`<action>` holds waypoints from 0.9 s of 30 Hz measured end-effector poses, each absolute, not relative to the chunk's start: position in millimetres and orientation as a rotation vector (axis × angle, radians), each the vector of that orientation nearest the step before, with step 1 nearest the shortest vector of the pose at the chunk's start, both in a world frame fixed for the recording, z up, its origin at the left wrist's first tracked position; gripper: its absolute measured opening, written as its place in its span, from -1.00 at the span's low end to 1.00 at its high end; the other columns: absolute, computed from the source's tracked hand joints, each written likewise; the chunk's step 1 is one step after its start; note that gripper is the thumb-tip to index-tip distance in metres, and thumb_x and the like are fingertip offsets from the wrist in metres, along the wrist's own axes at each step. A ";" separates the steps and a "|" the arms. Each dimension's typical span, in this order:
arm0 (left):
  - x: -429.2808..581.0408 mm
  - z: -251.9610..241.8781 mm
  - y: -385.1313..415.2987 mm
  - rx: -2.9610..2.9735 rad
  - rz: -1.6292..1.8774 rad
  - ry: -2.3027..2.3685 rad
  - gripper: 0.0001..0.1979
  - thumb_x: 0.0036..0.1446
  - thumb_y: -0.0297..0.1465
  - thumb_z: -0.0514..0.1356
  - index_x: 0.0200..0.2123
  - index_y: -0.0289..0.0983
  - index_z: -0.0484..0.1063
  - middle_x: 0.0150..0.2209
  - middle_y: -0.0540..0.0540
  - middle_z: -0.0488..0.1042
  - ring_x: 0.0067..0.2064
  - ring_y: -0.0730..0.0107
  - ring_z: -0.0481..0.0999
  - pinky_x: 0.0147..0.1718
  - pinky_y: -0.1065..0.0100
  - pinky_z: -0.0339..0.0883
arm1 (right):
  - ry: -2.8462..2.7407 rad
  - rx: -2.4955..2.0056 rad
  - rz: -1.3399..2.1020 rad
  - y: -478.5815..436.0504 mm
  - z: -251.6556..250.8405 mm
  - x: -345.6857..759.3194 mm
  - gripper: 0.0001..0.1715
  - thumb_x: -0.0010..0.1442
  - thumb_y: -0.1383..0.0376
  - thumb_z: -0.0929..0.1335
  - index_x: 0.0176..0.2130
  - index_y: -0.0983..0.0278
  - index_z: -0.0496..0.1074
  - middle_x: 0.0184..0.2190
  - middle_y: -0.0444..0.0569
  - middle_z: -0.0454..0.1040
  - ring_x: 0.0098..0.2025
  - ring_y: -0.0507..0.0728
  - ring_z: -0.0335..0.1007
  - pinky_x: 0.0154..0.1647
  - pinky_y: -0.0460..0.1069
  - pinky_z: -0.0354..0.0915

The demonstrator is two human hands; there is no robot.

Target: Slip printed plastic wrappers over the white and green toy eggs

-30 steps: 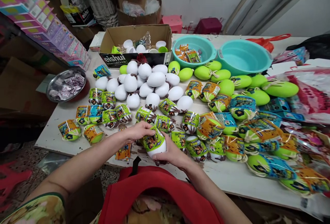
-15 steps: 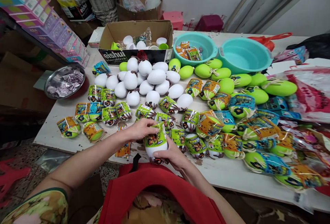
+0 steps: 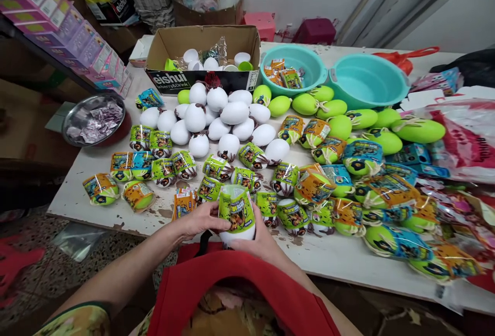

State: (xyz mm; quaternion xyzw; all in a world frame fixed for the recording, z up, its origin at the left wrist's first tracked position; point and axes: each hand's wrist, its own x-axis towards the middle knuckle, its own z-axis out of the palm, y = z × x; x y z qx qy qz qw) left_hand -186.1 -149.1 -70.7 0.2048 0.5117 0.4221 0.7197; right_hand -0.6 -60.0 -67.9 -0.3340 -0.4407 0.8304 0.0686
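Note:
Close to my body, a white toy egg (image 3: 243, 234) with a green printed sleeve (image 3: 240, 211) round its upper part is held between both hands. My left hand (image 3: 204, 221) pinches the sleeve's left side, thumb on the front. Around the right side and underneath wraps my right hand (image 3: 260, 234), supporting the egg. The sleeve's top edge stands above the egg. Just beyond lie more green-sleeved white eggs (image 3: 210, 188), and orange printed packets (image 3: 184, 203) lie beside my left hand.
Bare white eggs (image 3: 199, 145) and green eggs (image 3: 340, 129) cover the table's middle and right. Behind them stand a cardboard box (image 3: 204, 42) and two turquoise basins (image 3: 369, 81). A metal bowl (image 3: 93, 140) of small sachets sits at the left edge, near stacked boxes (image 3: 77, 37).
My left hand has moved down from the sleeve's top to its left side. The egg has turned upright and come slightly nearer my body; its sleeve's front now faces me.

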 end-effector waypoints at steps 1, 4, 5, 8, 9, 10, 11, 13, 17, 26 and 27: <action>-188.3 -68.6 -147.4 0.470 0.928 1.116 -0.39 -0.12 -0.23 0.38 0.02 -0.31 0.41 -0.09 -0.17 0.53 -0.10 0.18 0.48 -0.10 0.22 0.31 | -1.320 -0.977 2.540 -57.6 -67.5 0.8 0.35 -0.20 0.07 0.58 0.32 0.14 -0.17 0.19 0.11 0.25 0.17 0.26 0.24 0.23 0.18 0.09; -191.9 -62.7 -142.2 0.546 0.918 1.070 -0.38 -0.13 -0.28 0.39 0.04 -0.28 0.38 -0.04 -0.15 0.51 -0.03 0.18 0.46 -0.01 0.20 0.28 | -1.279 -0.943 2.581 -49.9 -68.0 5.9 0.05 -0.10 -0.05 0.51 0.24 0.20 0.12 0.12 0.09 0.34 0.16 0.28 0.25 0.22 0.17 0.12; -191.5 -61.7 -141.4 0.566 0.920 1.058 -0.37 -0.13 -0.29 0.39 0.06 -0.27 0.36 -0.02 -0.14 0.50 -0.02 0.18 0.45 0.00 0.20 0.27 | -1.277 -0.947 2.580 -48.6 -69.3 8.1 -0.02 -0.10 -0.04 0.51 0.19 0.22 0.20 0.09 0.09 0.38 0.15 0.30 0.27 0.20 0.18 0.15; -186.2 -63.3 -144.5 0.563 0.913 1.046 -0.32 -0.15 -0.31 0.39 0.10 -0.24 0.32 0.01 -0.13 0.48 -0.02 0.18 0.46 0.01 0.20 0.27 | -1.365 -0.999 2.560 -50.9 -77.3 17.2 -0.11 -0.16 0.04 0.55 0.10 0.23 0.31 0.02 0.05 0.45 0.08 0.34 0.33 0.13 0.21 0.22; -184.0 -65.2 -147.1 0.555 0.904 1.047 -0.31 -0.16 -0.31 0.40 0.10 -0.24 0.33 0.02 -0.13 0.48 -0.01 0.17 0.46 0.02 0.20 0.27 | -1.406 -1.034 2.535 -53.3 -80.6 20.6 -0.11 -0.18 0.04 0.55 0.09 0.23 0.32 0.00 0.05 0.46 0.06 0.34 0.35 0.13 0.21 0.23; -182.0 -67.5 -150.0 0.551 0.893 1.049 -0.31 -0.16 -0.30 0.40 0.10 -0.25 0.33 0.03 -0.14 0.47 0.00 0.16 0.45 0.03 0.20 0.26 | -1.443 -1.074 2.507 -55.9 -83.6 23.8 -0.12 -0.19 0.04 0.55 0.08 0.23 0.33 -0.01 0.05 0.47 0.04 0.34 0.36 0.12 0.22 0.23; -180.3 -69.8 -152.7 0.553 0.884 1.055 -0.31 -0.17 -0.29 0.40 0.09 -0.26 0.34 0.03 -0.14 0.47 0.02 0.15 0.45 0.04 0.19 0.25 | -1.469 -1.112 2.483 -58.5 -86.0 26.4 -0.13 -0.19 0.03 0.55 0.07 0.23 0.34 -0.02 0.04 0.48 0.03 0.34 0.36 0.12 0.21 0.23; -177.8 -73.8 -156.9 0.565 0.882 1.061 -0.30 -0.16 -0.27 0.39 0.10 -0.27 0.35 0.04 -0.15 0.46 0.04 0.12 0.43 0.06 0.18 0.23 | -1.476 -1.154 2.458 -62.1 -88.2 29.4 -0.15 -0.18 0.02 0.54 0.05 0.23 0.34 -0.02 0.04 0.48 0.03 0.34 0.37 0.11 0.20 0.24; -174.7 -77.0 -157.5 0.575 0.898 1.081 -0.32 -0.13 -0.26 0.37 0.11 -0.24 0.35 0.07 -0.13 0.45 0.06 0.12 0.40 0.10 0.18 0.19 | -1.415 -1.188 2.487 -61.4 -83.5 28.9 -0.18 -0.19 0.02 0.54 0.01 0.25 0.34 -0.05 0.03 0.50 0.00 0.31 0.40 0.07 0.18 0.27; -156.1 -73.9 -143.3 0.455 0.911 1.036 -0.35 -0.10 -0.16 0.34 0.09 -0.19 0.34 0.06 -0.12 0.46 0.08 0.06 0.40 0.08 0.13 0.23 | -1.225 -1.113 2.533 -44.8 -62.9 29.7 -0.27 -0.19 0.11 0.56 -0.04 0.27 0.40 -0.09 0.00 0.52 -0.02 0.27 0.41 0.07 0.15 0.27; -152.2 -72.6 -133.8 0.435 0.929 1.063 -0.35 -0.09 -0.15 0.33 0.09 -0.19 0.33 0.07 -0.14 0.45 0.09 0.06 0.40 0.06 0.14 0.26 | -1.186 -1.089 2.498 -39.3 -60.1 28.2 -0.30 -0.16 0.12 0.55 -0.04 0.28 0.41 -0.10 0.00 0.52 -0.02 0.27 0.41 0.07 0.14 0.28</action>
